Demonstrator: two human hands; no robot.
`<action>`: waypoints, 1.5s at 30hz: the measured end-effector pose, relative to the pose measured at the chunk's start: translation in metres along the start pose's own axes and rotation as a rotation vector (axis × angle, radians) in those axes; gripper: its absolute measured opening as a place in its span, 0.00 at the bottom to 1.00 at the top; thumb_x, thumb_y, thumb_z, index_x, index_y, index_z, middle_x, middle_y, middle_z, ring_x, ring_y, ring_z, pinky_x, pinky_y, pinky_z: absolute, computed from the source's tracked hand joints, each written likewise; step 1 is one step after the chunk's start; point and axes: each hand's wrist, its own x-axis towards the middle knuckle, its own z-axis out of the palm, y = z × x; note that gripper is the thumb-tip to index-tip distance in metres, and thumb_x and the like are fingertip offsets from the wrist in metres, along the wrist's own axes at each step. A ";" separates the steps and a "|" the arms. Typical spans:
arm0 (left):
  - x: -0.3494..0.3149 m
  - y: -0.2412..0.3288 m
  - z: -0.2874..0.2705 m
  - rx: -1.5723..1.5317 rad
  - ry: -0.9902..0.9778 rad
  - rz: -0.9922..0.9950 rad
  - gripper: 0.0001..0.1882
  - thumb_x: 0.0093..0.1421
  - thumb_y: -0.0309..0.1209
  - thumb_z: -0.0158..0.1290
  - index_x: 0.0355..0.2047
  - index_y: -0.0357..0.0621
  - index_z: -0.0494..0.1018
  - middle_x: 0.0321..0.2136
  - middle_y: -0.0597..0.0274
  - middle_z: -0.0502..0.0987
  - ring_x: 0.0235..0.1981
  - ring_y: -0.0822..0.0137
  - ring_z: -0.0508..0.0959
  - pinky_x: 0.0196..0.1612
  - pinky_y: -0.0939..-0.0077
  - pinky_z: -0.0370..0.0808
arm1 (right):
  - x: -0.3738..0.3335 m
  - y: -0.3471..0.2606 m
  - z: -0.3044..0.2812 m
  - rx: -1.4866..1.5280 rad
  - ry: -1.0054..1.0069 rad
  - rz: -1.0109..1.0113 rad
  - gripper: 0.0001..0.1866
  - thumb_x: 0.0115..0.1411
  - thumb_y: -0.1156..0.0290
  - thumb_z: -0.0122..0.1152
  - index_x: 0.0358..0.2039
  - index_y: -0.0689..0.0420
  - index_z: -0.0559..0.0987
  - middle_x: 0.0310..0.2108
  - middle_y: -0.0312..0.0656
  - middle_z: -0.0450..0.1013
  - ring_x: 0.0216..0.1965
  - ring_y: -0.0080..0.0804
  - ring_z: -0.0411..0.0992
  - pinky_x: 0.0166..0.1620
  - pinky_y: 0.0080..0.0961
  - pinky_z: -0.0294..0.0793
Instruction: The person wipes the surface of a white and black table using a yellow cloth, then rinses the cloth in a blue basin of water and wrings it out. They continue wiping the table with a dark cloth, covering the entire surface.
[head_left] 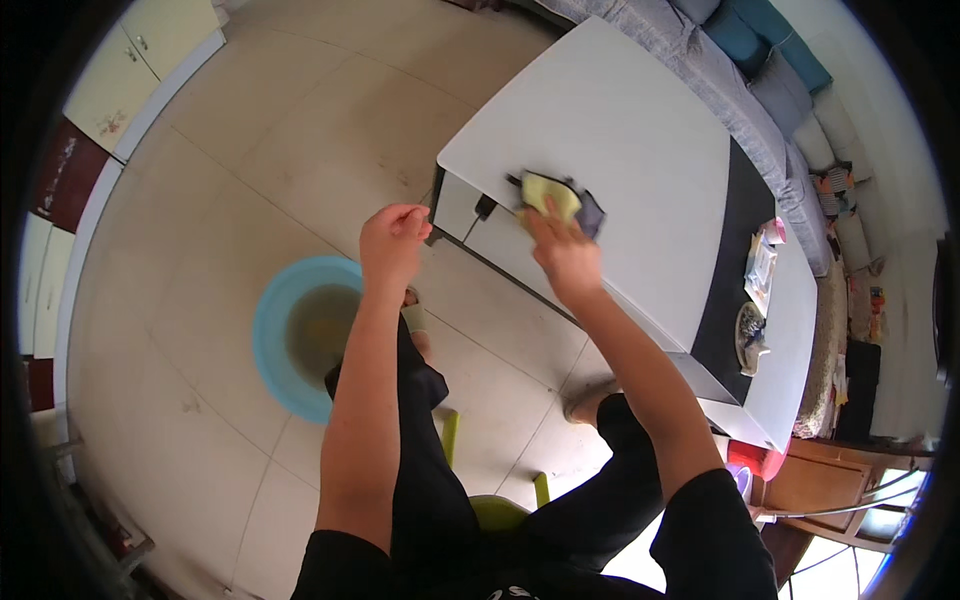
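A yellow and grey cleaning cloth (pixel 553 198) lies crumpled on the white tabletop (pixel 620 120), close to its left edge. My right hand (pixel 568 258) presses on the cloth, with the fingers on its yellow side; the hand is slightly blurred. Raised off to the left of the table's edge, my left hand (pixel 393 245) is curled into a loose fist, and nothing shows in it. Below and left of that fist, a light blue basin (pixel 275 345) of murky water stands on the floor, partly hidden by my left forearm and leg.
The white table has drawers (pixel 500 240) along its near side and a black strip (pixel 722 270) across its right part. A patterned dish (pixel 750 335) and a tissue pack (pixel 760 270) rest there. A sofa (pixel 700 80) runs behind. I sit on a green stool (pixel 495 512).
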 end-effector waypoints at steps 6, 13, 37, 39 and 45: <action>-0.008 0.011 0.000 0.010 -0.045 -0.007 0.09 0.63 0.28 0.50 0.38 0.35 0.76 0.29 0.62 0.78 0.30 0.74 0.77 0.34 0.82 0.74 | -0.183 0.110 -0.065 -0.132 -0.145 0.316 0.34 0.45 0.75 0.60 0.56 0.40 0.72 0.54 0.39 0.70 0.42 0.34 0.77 0.36 0.29 0.79; -0.012 0.017 0.008 -0.068 -0.055 -0.009 0.08 0.61 0.28 0.51 0.35 0.35 0.76 0.26 0.63 0.79 0.28 0.74 0.78 0.34 0.80 0.74 | -0.225 0.151 -0.079 -0.170 -0.290 0.409 0.34 0.46 0.72 0.60 0.58 0.43 0.70 0.59 0.41 0.65 0.43 0.37 0.76 0.38 0.32 0.78; -0.413 0.013 -0.210 -0.323 -0.634 -1.505 0.15 0.58 0.42 0.56 0.34 0.43 0.78 0.34 0.59 0.80 0.36 0.67 0.78 0.40 0.70 0.73 | -0.252 0.145 -0.094 0.042 -0.130 0.678 0.26 0.46 0.72 0.61 0.50 0.44 0.77 0.59 0.38 0.66 0.49 0.41 0.73 0.51 0.32 0.74; -0.397 0.009 -0.187 -0.259 -0.629 -1.411 0.15 0.58 0.42 0.56 0.34 0.43 0.78 0.33 0.59 0.80 0.36 0.67 0.78 0.40 0.70 0.73 | -0.277 0.159 -0.105 0.024 -0.100 0.723 0.26 0.46 0.73 0.58 0.50 0.44 0.77 0.59 0.37 0.66 0.49 0.41 0.73 0.51 0.32 0.74; -0.364 -0.021 -0.162 0.388 -0.659 -1.072 0.14 0.58 0.41 0.55 0.34 0.43 0.78 0.33 0.59 0.80 0.36 0.67 0.78 0.40 0.70 0.73 | -0.266 0.152 -0.087 -0.120 -0.032 0.724 0.24 0.44 0.73 0.60 0.45 0.46 0.79 0.57 0.39 0.68 0.46 0.42 0.75 0.49 0.32 0.76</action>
